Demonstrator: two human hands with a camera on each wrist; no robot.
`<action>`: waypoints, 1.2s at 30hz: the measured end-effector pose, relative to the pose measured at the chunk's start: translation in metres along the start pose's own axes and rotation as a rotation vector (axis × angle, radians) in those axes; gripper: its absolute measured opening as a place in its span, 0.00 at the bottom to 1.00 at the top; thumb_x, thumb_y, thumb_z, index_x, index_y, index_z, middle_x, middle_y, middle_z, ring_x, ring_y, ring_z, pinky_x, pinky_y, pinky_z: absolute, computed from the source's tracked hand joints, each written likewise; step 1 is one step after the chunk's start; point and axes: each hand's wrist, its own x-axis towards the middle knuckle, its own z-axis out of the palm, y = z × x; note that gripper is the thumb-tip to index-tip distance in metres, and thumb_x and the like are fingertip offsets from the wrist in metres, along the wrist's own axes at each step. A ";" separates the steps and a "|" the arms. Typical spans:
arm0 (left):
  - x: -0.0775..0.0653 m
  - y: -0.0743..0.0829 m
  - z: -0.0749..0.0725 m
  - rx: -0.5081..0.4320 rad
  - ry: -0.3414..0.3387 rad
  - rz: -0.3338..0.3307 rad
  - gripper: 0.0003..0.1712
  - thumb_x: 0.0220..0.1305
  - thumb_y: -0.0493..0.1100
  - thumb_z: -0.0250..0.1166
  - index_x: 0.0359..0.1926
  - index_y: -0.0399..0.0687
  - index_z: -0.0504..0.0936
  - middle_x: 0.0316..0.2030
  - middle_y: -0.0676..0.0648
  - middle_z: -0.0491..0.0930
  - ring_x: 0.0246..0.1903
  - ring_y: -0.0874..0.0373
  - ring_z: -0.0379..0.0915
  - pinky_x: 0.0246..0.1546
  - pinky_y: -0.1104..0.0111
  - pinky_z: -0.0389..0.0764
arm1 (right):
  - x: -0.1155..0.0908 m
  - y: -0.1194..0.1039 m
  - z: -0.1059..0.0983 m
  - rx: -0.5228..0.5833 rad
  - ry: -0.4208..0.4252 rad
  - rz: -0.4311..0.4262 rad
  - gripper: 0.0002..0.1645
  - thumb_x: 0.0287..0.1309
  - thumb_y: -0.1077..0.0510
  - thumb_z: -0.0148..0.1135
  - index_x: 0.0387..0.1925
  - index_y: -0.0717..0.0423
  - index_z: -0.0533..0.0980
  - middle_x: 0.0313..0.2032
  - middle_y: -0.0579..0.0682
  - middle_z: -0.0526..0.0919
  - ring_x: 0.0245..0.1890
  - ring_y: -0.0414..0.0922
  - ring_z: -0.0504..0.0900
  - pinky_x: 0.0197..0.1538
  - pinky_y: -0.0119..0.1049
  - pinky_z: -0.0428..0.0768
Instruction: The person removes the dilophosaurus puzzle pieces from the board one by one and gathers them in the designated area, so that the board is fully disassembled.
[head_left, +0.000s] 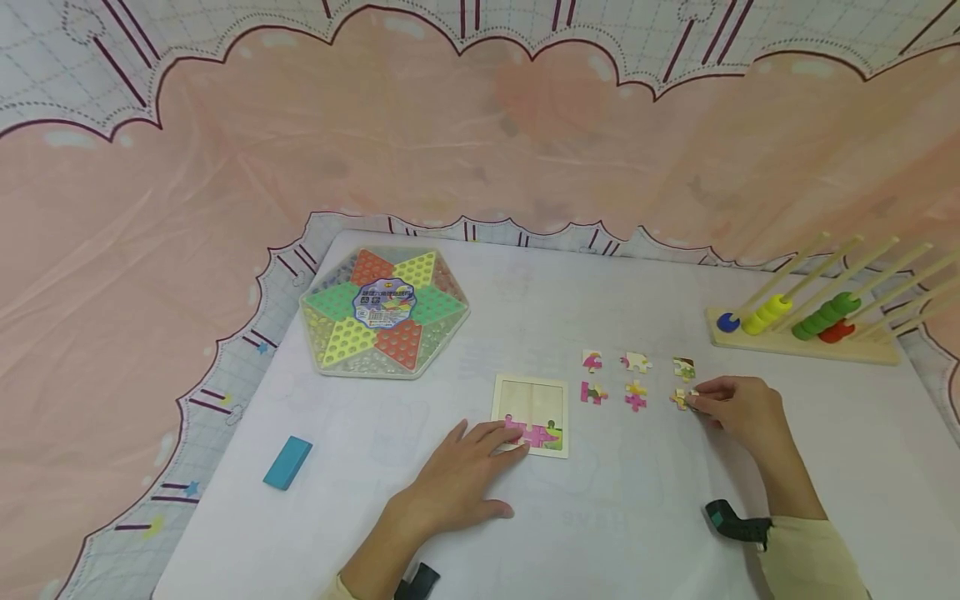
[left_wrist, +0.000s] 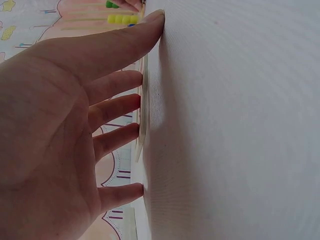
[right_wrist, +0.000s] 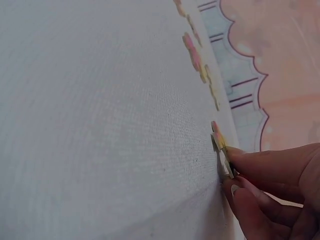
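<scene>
Pinching a puzzle piece (head_left: 680, 399) occupies the right grip (head_left: 741, 410).

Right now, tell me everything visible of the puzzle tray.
The tray is a shallow, squarish board, apparently pale wood, with a raised rim. It lies flat on the table. Pink and green pieces sit in its near part; the far part is bare, with a lighter stripe up the middle. The left hand reaches over its near left corner, seemingly touching.

There are two hands (head_left: 459, 479) (head_left: 746, 410), six loose puzzle pieces (head_left: 636, 396), one puzzle tray (head_left: 546, 402), one game board (head_left: 397, 308), one block (head_left: 288, 463), one bead rack (head_left: 813, 348).
</scene>
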 end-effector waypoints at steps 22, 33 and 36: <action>0.000 0.000 0.001 -0.001 0.001 0.005 0.44 0.55 0.63 0.74 0.72 0.62 0.73 0.74 0.57 0.68 0.75 0.54 0.61 0.73 0.42 0.66 | 0.000 -0.001 0.009 -0.029 0.086 -0.020 0.20 0.61 0.56 0.70 0.47 0.68 0.81 0.34 0.61 0.88 0.25 0.42 0.81 0.25 0.30 0.79; 0.000 -0.001 0.003 0.015 0.005 0.011 0.44 0.56 0.64 0.74 0.72 0.62 0.72 0.74 0.55 0.67 0.75 0.54 0.60 0.73 0.42 0.65 | 0.002 -0.013 0.014 -0.074 0.141 -0.125 0.20 0.57 0.56 0.73 0.47 0.64 0.82 0.37 0.61 0.87 0.35 0.50 0.84 0.28 0.31 0.76; 0.000 -0.001 0.002 0.009 0.006 0.008 0.44 0.55 0.64 0.74 0.72 0.62 0.73 0.74 0.52 0.67 0.74 0.53 0.62 0.73 0.42 0.66 | 0.000 -0.026 0.020 -0.066 0.130 -0.157 0.19 0.61 0.55 0.71 0.48 0.63 0.82 0.39 0.61 0.87 0.40 0.54 0.83 0.31 0.30 0.77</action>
